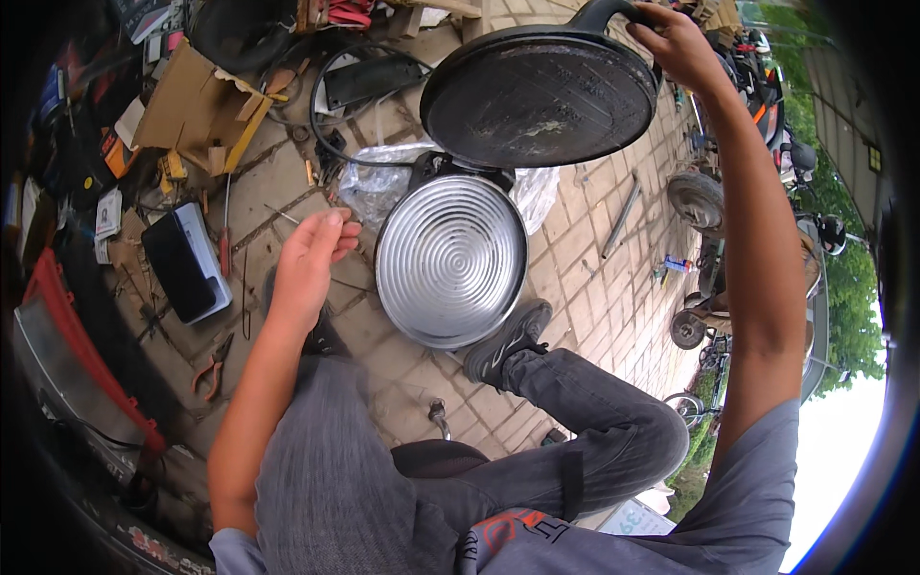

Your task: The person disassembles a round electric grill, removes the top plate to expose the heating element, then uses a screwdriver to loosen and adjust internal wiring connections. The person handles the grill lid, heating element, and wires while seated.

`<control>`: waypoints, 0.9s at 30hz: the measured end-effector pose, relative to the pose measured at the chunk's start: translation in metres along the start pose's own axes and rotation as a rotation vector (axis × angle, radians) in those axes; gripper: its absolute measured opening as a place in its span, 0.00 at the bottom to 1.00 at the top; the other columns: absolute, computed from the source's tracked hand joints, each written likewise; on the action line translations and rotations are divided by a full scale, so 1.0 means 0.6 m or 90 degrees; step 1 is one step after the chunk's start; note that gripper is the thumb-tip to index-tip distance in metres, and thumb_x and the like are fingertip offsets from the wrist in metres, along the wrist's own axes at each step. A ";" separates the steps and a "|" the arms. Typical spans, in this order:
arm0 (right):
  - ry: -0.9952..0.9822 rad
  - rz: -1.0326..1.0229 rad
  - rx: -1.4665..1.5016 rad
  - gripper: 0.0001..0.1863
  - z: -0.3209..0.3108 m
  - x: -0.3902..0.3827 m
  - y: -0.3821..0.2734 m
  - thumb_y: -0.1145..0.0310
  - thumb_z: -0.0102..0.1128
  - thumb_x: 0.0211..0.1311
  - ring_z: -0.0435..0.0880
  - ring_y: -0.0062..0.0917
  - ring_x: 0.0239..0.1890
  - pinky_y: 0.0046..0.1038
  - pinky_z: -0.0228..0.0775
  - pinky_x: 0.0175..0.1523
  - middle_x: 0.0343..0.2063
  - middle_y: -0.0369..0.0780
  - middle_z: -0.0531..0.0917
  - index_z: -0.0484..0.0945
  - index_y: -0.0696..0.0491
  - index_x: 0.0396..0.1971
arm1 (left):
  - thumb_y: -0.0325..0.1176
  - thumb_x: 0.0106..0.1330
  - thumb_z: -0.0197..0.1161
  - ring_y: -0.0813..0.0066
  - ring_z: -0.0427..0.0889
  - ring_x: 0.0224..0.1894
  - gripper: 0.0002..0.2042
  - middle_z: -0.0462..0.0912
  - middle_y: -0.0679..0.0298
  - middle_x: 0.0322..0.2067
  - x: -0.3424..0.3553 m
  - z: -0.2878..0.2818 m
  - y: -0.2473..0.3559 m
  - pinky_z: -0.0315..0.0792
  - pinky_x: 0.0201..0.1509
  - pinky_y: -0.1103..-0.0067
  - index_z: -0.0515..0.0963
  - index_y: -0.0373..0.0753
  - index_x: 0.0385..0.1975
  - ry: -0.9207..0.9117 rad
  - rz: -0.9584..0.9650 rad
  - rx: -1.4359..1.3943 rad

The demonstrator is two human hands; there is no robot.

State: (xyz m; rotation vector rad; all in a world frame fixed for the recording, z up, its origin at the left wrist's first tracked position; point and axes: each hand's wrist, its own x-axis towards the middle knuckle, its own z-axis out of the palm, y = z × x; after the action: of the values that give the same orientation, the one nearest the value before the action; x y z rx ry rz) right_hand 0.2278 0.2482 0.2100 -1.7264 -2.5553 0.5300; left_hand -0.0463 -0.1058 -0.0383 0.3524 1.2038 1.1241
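My right hand (pixel 678 45) is closed around the black handle (pixel 606 13) of a round black lid (pixel 539 101). The lid is raised and tilted, its scratched, dark underside toward me. Beneath it stands a round appliance base (pixel 452 261) with shiny concentric silver rings and a dark rim; a dark hinge part (pixel 447 167) sits at its far edge. To the left of the base, my left hand (pixel 321 244) hangs apart from it, thumb and fingers pressed together. Whatever they pinch, if anything, is too small to make out. A thin rod (pixel 281 214) shows beside that hand; whether held cannot be told.
Clear plastic wrap (pixel 379 182) lies behind the base. At left are orange-handled pliers (pixel 212 368), a red-handled screwdriver (pixel 225 254), a black-and-white box (pixel 188 263) and a torn cardboard box (pixel 196 105). A metal bar (pixel 621 218) lies right on the paving. My shoe (pixel 508 342) is close to the base.
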 end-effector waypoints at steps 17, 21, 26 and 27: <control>0.056 -0.127 -0.264 0.19 -0.005 0.013 0.036 0.57 0.66 0.67 0.87 0.39 0.41 0.32 0.75 0.48 0.38 0.47 0.88 0.82 0.55 0.49 | 0.46 0.79 0.54 0.76 0.81 0.47 0.20 0.85 0.61 0.46 0.001 -0.024 -0.021 0.72 0.56 0.78 0.78 0.35 0.55 -0.023 0.009 0.001; 0.068 -0.112 -0.276 0.19 -0.005 -0.008 0.021 0.56 0.66 0.67 0.87 0.40 0.41 0.33 0.75 0.47 0.38 0.47 0.88 0.82 0.54 0.49 | 0.46 0.78 0.54 0.75 0.81 0.47 0.20 0.85 0.61 0.46 -0.002 -0.018 -0.016 0.72 0.56 0.77 0.78 0.35 0.54 -0.017 0.004 0.013; 0.087 -0.148 -0.289 0.20 -0.004 -0.001 0.030 0.56 0.67 0.67 0.88 0.40 0.44 0.33 0.76 0.50 0.40 0.48 0.88 0.82 0.55 0.51 | 0.46 0.78 0.54 0.75 0.81 0.47 0.19 0.85 0.61 0.46 0.002 -0.016 -0.021 0.72 0.57 0.77 0.79 0.35 0.54 -0.025 0.013 0.016; 0.095 -0.161 -0.292 0.21 0.000 0.003 0.034 0.56 0.67 0.66 0.88 0.40 0.44 0.33 0.76 0.50 0.41 0.48 0.88 0.81 0.55 0.51 | 0.46 0.78 0.54 0.75 0.81 0.47 0.20 0.85 0.61 0.46 0.003 -0.016 -0.022 0.72 0.57 0.77 0.79 0.35 0.54 -0.027 0.012 0.016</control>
State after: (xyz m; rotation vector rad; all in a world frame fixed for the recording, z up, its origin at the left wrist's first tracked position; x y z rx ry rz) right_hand 0.2456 0.2565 0.2038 -1.4279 -2.8753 -0.2026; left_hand -0.0482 -0.1134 -0.0524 0.4051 1.1801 1.1129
